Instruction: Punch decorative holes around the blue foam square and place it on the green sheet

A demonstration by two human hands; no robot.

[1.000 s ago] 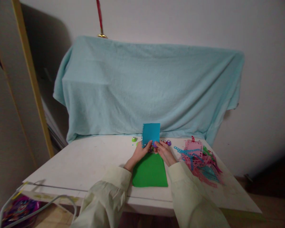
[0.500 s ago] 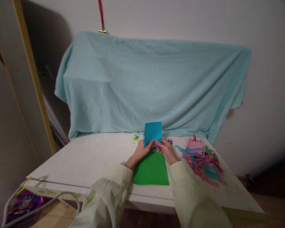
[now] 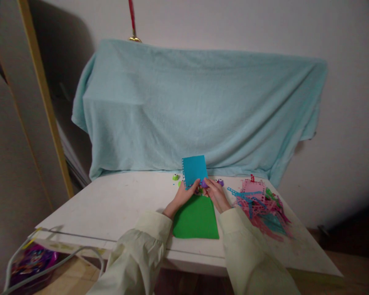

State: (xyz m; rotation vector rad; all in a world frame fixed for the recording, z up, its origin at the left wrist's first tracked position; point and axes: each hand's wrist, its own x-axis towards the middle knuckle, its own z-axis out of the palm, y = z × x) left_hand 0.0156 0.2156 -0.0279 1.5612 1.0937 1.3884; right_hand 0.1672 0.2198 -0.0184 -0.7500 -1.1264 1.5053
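Observation:
A blue sheet with a row of punched holes down its left edge stands raised above the table. My left hand pinches its lower part, thumb on the front. On the right, my right hand is closed on a small purple piece near the sheet's lower right corner. Below both hands a green sheet lies flat on the table. Small figures with eyes, a green one and a purple one, sit behind the hands.
To the right on the white table lies a pile of pink, blue and green punched strips. A light blue cloth hangs behind. A white cable loops at the front left, by a purple bag.
The blue sheet has shifted slightly left and tilted. My right fingers have come off its lower right corner, and the purple piece at them shows more clearly.

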